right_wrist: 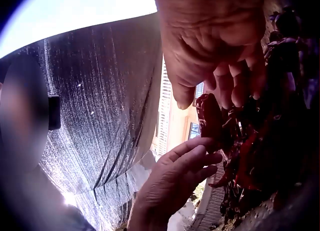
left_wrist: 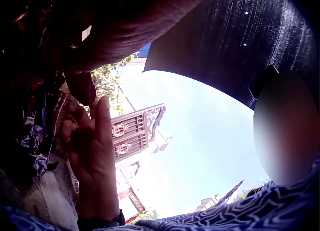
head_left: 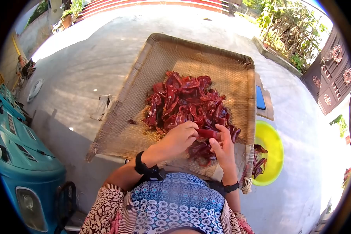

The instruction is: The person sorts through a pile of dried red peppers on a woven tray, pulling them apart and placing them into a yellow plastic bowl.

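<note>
In the head view my left hand (head_left: 176, 141) pinches one end of a dried red chili pepper (head_left: 207, 133) above the pile. The right wrist view shows the left thumb and index finger (right_wrist: 192, 147) at the pepper's lower end. My right hand (head_left: 224, 153) is at the other end, its fingers fairly straight and its thumb apart from the pepper; the left wrist view also shows that thumb (left_wrist: 103, 111) extended. Below both hands lies a heap of glossy dark red chilies (head_left: 187, 99) on a woven tray (head_left: 158, 58). Loose seeds lie around the heap.
To the right, a yellow basin (head_left: 276, 156) holds more chilies (head_left: 259, 165), partly under the tray's edge. A blue phone (head_left: 260, 97) lies on cardboard (head_left: 266, 111) beside the tray. A teal vehicle (head_left: 31, 156) stands at left on the concrete floor (head_left: 82, 70).
</note>
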{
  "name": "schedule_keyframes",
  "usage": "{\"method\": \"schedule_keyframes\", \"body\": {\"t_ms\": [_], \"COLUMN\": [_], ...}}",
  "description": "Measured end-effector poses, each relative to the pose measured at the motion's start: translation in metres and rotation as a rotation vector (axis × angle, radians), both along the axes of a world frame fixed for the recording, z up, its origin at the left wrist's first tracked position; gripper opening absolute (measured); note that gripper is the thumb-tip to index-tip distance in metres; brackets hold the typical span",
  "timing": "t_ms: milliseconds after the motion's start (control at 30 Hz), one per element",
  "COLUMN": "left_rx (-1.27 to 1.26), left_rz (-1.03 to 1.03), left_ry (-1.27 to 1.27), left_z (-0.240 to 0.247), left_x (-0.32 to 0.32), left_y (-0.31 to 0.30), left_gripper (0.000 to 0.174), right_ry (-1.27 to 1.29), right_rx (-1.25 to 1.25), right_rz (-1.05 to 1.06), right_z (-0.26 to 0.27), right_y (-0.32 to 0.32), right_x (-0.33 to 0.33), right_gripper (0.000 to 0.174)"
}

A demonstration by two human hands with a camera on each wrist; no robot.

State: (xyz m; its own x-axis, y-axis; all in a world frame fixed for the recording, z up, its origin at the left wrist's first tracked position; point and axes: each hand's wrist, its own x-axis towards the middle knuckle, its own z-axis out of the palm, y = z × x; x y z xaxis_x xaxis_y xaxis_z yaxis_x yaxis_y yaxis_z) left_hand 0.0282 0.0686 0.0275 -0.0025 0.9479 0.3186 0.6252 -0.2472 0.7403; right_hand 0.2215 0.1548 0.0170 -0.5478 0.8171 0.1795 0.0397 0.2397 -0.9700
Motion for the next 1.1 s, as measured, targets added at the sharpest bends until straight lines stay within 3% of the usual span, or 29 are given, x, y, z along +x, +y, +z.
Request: {"method": "schedule_keyframes", "body": {"t_ms": [67, 167, 267, 333, 500, 600, 700, 800, 900, 1000, 1033, 1100], "left_rx": [-0.007, -0.005, -0.076, -0.096, 0.043, 0.044, -0.002, 0.080, 0.330, 0.212, 0.038, -0.123], "left_rz": [-0.057, -0.091, -0.098, 0.003, 0.410, 0.443, 0.501, 0.514, 0.481, 0.313, 0.219, 0.122], "left_ry": [-0.033, -0.029, 0.009, 0.045, 0.204, 0.252, 0.361, 0.338, 0.183, -0.210, -0.555, -0.684], "left_z": [-0.002, -0.012, 0.000, 0.012, 0.020, 0.015, 0.004, 0.000, 0.005, 0.018, 0.027, 0.021], "left_x": [0.002, -0.006, -0.011, -0.018, -0.053, -0.064, -0.070, -0.071, -0.062, -0.049, -0.041, -0.037], "left_y": [-0.003, -0.001, 0.002, 0.009, 0.046, 0.066, 0.082, 0.083, 0.068, 0.042, 0.030, 0.016], "left_gripper": [0.010, 0.011, 0.013, 0.017, 0.040, 0.041, 0.034, 0.028, 0.023, 0.017, 0.014, 0.013], "right_ry": [-0.140, -0.010, -0.012, 0.055, 0.610, 1.107, 1.156, 0.988, 0.698, 0.423, 0.347, 0.243], "right_rx": [0.079, -0.165, -0.264, -0.263, -0.469, -0.625, -0.857, -0.735, -0.563, -0.400, -0.365, -0.331], "right_rz": [0.054, 0.148, 0.185, -0.006, -0.381, -0.308, -0.296, -0.118, -0.134, -0.074, -0.059, -0.013], "right_z": [-0.005, -0.023, -0.022, -0.023, -0.026, -0.042, -0.034, -0.045, -0.032, -0.025, -0.020, -0.007], "right_y": [0.000, -0.001, 0.000, 0.007, 0.029, 0.046, 0.041, 0.035, 0.022, 0.020, 0.017, 0.012], "right_x": [-0.004, -0.002, 0.007, 0.018, 0.064, 0.093, 0.094, 0.084, 0.064, 0.042, 0.034, 0.020], "right_gripper": [0.032, 0.018, 0.017, 0.021, 0.025, 0.036, 0.036, 0.038, 0.030, 0.026, 0.027, 0.030]}}
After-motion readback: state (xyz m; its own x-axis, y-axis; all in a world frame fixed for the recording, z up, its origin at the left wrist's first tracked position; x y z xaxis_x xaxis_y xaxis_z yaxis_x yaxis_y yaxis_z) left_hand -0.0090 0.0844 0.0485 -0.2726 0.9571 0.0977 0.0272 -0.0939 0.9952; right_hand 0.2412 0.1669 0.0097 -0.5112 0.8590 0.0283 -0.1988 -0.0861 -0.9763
